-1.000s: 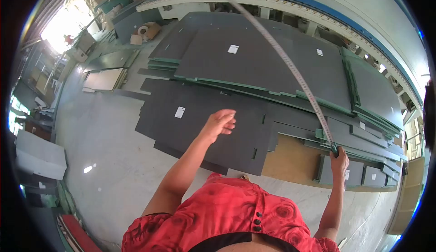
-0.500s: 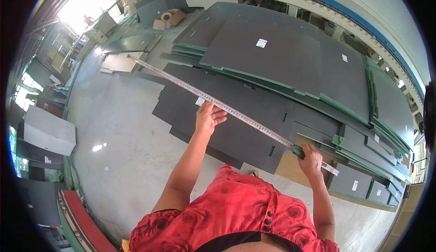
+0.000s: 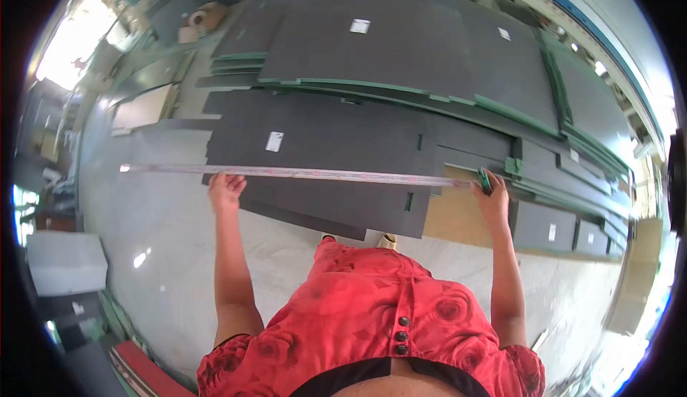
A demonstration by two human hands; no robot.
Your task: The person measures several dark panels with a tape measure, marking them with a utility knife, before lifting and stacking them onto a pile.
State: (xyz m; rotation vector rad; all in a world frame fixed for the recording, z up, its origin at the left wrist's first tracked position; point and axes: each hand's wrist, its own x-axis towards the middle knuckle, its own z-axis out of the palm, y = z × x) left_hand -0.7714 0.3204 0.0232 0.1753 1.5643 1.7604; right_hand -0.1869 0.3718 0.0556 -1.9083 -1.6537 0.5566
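A long steel tape measure (image 3: 315,174) stretches almost level across the view, above a dark grey panel (image 3: 322,132) with a white label. My left hand (image 3: 227,189) is at the blade's lower edge on the left, fingertips curled against it. Beyond that hand the blade's free end reaches left over the pale floor. My right hand (image 3: 492,193) is closed around the tape's green case (image 3: 484,180), with the blade running out to the left from it.
Stacks of large dark panels (image 3: 372,54) with green edges fill the far side. Smaller labelled panels (image 3: 545,227) lie at the right, near a brown board (image 3: 458,214). Pale floor (image 3: 168,232) spreads at the left, with a white sheet (image 3: 68,261) beyond.
The blade has swung from a slant to nearly level. My left hand has moved left and down along it, and my right hand has risen slightly. The view has shifted too.
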